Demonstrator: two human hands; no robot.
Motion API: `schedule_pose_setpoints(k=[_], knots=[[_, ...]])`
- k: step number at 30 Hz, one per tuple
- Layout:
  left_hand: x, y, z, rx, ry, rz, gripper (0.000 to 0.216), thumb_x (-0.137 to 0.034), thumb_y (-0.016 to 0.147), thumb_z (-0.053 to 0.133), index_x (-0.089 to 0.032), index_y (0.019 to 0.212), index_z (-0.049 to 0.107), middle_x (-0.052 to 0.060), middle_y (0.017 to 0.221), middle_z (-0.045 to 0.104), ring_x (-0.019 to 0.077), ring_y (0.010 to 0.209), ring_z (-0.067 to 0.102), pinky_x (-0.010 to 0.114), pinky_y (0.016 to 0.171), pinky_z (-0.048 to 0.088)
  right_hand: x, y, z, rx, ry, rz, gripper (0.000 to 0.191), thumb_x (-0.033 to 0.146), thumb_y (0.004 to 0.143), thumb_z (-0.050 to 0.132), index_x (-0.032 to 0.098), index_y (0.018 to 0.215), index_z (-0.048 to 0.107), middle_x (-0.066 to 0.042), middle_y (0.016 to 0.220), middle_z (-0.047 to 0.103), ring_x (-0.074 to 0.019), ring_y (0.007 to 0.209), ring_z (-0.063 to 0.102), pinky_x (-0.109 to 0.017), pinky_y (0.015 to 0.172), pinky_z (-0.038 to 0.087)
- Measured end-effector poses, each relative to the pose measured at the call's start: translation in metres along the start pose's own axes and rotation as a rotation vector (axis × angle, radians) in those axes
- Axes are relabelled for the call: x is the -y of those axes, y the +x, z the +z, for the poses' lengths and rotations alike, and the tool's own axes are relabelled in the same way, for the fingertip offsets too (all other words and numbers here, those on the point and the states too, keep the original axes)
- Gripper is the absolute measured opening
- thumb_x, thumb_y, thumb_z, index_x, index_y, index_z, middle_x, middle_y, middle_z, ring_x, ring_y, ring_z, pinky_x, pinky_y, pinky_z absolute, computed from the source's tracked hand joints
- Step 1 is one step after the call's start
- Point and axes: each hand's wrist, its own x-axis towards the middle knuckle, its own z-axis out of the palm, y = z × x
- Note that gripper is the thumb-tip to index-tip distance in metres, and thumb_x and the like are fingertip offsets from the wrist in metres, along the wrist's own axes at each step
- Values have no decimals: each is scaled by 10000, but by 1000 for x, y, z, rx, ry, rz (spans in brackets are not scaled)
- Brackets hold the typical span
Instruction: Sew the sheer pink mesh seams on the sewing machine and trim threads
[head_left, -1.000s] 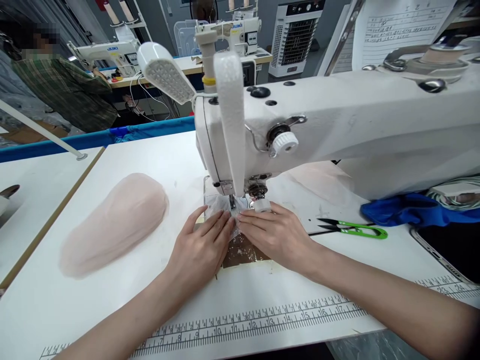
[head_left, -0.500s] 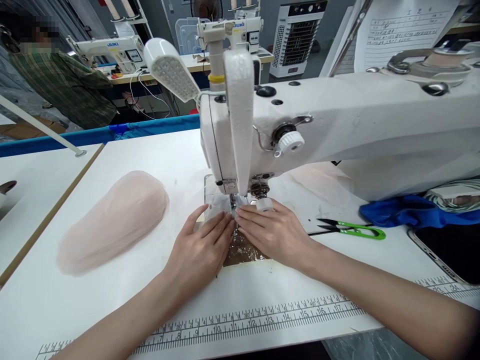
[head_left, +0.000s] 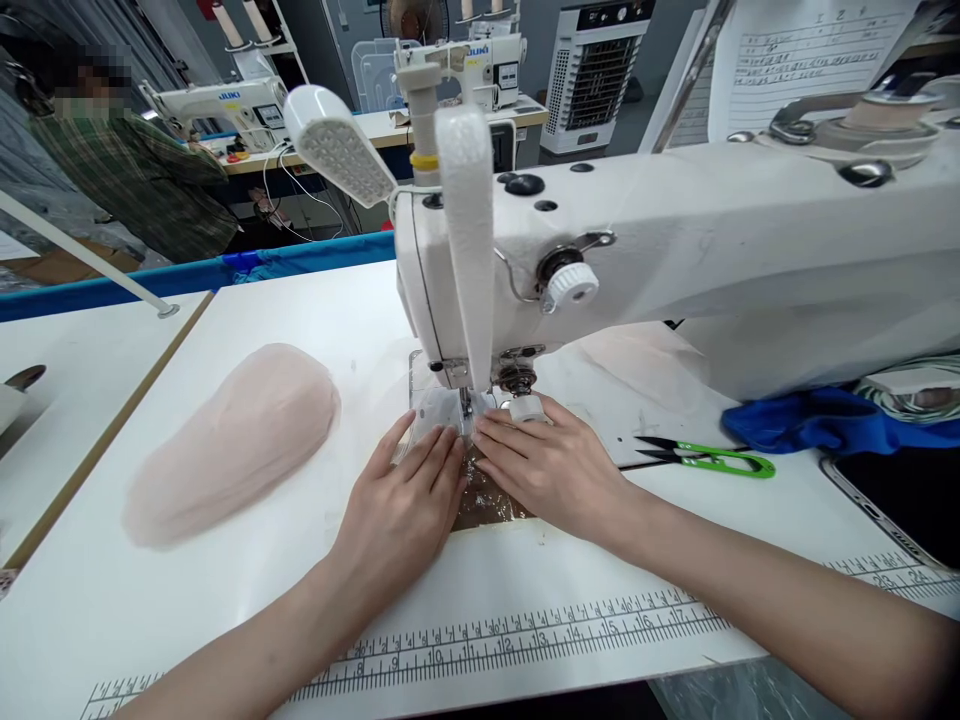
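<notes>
A white sewing machine [head_left: 525, 255] stands over the table, and its presser foot [head_left: 466, 402] comes down between my hands. Under the foot lies a small piece of thin, sheer, whitish fabric [head_left: 436, 412]. My left hand [head_left: 409, 492] lies flat on its left side, fingers stretched toward the foot and thumb apart. From the right, my right hand [head_left: 544, 460] rests with extended fingers beside the foot, just below a white knob. Both hands cover part of the fabric. A brown, shiny taped patch [head_left: 491, 498] shows on the table between them.
Sheer pink fabric pieces [head_left: 236, 445] lie at left. Green thread snips [head_left: 709, 458], a blue cloth [head_left: 810, 422] and a phone [head_left: 900, 500] lie at right. A printed ruler [head_left: 510, 645] runs along the front edge. Another person [head_left: 135, 185] is at the back left.
The whitish fabric shows slightly more beside the foot, and my left hand has shifted a little. My right hand is almost unchanged. The whole view has moved slightly.
</notes>
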Motion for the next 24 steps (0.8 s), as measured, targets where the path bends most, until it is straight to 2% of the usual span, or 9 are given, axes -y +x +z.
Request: schedule_pose_setpoints(k=[4,16,19,24], knots=[[5,1,3,16,19,-10,257,-161,930,495,-76,1110,658,125,1111,701,228,1035,672,475,1054,403,-2,3,2,11,-52,1,206,247,942,535,158,992,714,-32,991,747,-171,845,680,-398,1034,408],[17,7,12,50,5,-45,293,-194,948,463,-106,1173,628,108,1163,684,217,1075,652,475,1080,351,-7,10,1,75,-53,44,219,269,932,550,152,1035,705,-60,1001,742,-214,927,673,-468,1076,358],[20,8,16,49,7,-55,299,-202,949,462,-110,1185,621,100,1170,682,219,1079,648,466,1052,381,-8,9,0,66,-44,55,215,271,927,557,153,1014,713,-58,977,747,-217,958,666,-471,1093,342],[26,6,20,42,-52,-93,325,-203,937,474,-96,1218,600,105,1217,660,231,1131,616,397,915,506,-11,9,-8,63,-18,76,177,242,919,563,187,963,726,-35,900,757,-207,958,666,-462,1088,349]])
